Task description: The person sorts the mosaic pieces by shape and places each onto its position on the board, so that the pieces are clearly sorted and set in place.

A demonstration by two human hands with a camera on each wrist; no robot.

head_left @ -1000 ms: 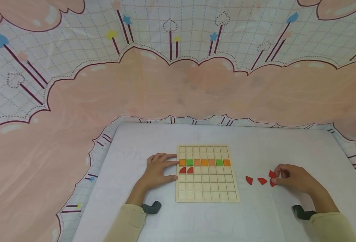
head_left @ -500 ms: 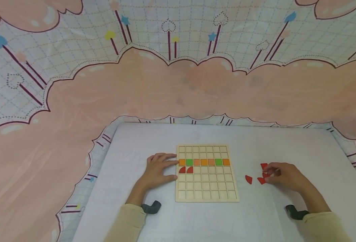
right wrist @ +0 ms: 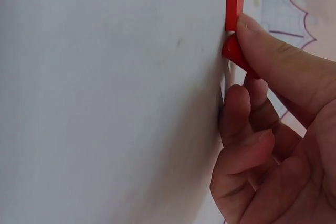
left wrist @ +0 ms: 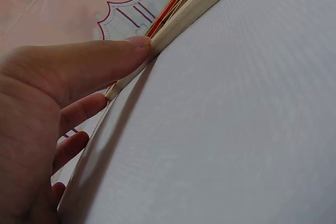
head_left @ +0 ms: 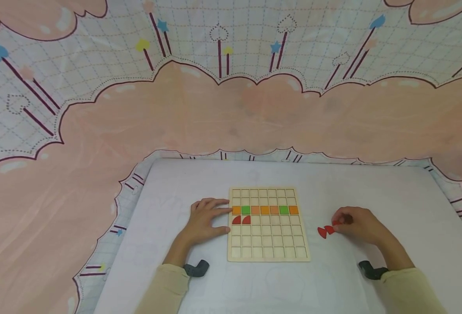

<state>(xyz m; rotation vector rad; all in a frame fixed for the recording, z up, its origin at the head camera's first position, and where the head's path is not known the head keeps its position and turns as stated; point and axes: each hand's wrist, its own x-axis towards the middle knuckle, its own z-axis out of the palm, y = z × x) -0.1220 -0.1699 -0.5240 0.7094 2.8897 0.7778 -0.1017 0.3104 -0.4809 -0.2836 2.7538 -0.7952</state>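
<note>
A square pale wooden grid board (head_left: 268, 241) lies on the white table. One row is filled with orange, green and peach square tiles (head_left: 264, 210); below it, two red quarter-circle tiles (head_left: 246, 220) sit in the leftmost cells. My left hand (head_left: 205, 221) rests its spread fingertips and thumb against the board's left edge. Right of the board, my right hand (head_left: 358, 224) pinches a red quarter-circle piece (right wrist: 237, 55) between thumb and finger, tilted in the right wrist view. Close to its fingertips lie two more red quarter-circle pieces (head_left: 322, 232); the hand hides whatever else is under it.
A white surface (head_left: 199, 179) carries the board and pieces, and a pink cloth with candle prints (head_left: 231, 117) hangs or lies behind it. Each wrist wears a dark camera mount (head_left: 197, 268) near the sleeve.
My right hand has slid left toward the board, bringing the red pieces under its fingers closer to the leftmost one. The left hand and the board stay put.
</note>
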